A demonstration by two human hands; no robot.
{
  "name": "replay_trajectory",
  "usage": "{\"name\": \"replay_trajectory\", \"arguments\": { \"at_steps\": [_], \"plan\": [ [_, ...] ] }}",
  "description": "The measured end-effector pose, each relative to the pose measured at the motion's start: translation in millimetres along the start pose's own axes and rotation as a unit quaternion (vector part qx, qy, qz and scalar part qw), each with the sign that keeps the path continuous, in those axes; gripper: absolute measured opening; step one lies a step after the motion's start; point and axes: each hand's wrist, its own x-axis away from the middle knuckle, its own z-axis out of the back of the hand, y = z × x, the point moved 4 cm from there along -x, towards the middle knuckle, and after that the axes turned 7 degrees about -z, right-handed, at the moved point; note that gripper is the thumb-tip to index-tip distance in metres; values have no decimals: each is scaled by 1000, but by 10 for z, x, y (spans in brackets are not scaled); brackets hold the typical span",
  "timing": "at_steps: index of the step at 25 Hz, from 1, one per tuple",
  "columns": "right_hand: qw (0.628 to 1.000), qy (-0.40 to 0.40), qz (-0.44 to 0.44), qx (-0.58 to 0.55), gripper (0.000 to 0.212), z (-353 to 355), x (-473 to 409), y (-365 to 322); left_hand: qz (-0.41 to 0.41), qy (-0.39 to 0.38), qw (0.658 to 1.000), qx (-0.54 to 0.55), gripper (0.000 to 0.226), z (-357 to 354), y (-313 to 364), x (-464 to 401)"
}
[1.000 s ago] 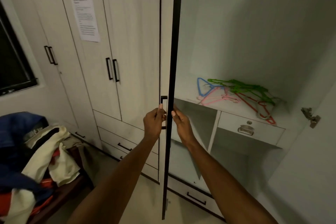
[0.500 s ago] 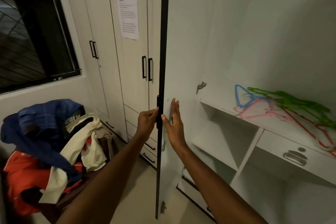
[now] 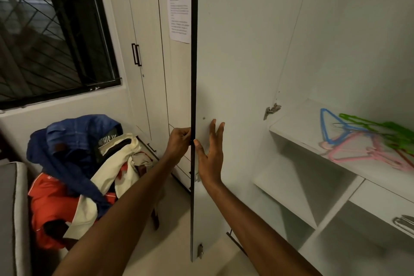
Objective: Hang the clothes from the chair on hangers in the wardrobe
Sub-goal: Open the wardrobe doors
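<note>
- White wardrobe (image 3: 336, 29) panels fill the head view, its open door (image 3: 235, 74) seen nearly edge-on, the dark edge running top to bottom through the middle of the frame.
- At the person's 12 o'clock, the left hand (image 3: 178, 144) is curled against the door's outer side at its dark edge; what its fingertips grip is hidden by the door.
- Just beside it at 1 o'clock, the right hand (image 3: 210, 154) lies flat on the door's inner face, fingers straight and spread, thumb touching the dark edge.
- Clothes (image 3: 85, 163) sit heaped at 9 o'clock, low and left: a blue garment on top, cream cloth under it, an orange-red piece at the bottom; the chair beneath is almost wholly covered, one dark leg showing.
- Plastic hangers (image 3: 358, 141) in blue, pink, green and red lie tangled on a white shelf (image 3: 291, 127) inside the wardrobe at 3 o'clock, well apart from the clothes.
- A printed paper notice (image 3: 179, 6) is stuck on a closed door at 11 o'clock, partly cut off by the open door's edge.
- A dark window (image 3: 51, 29) with a black frame takes the 10 o'clock corner.
- A metal hinge (image 3: 271, 110) hangs at the cabinet's inner edge, just above the shelf.
</note>
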Motion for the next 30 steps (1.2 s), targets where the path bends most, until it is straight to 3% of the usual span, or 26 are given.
{"name": "replay_trajectory", "arguments": {
  "at_steps": [4,18,26,30],
  "plan": [
    [1000,14,8,12,79,-121,-46,27,-3,-1,1000,-7,25,40,13,-58],
    [989,58,26,132,85,-236,-237,28,134,52,990,1,27,235,-53,-306],
    [992,59,43,106,82,-318,-258,55,155,39,981,111,30,352,-132,-254],
    [990,53,30,126,80,-376,-69,59,121,76,990,-21,32,548,-118,-95]
  ]
}}
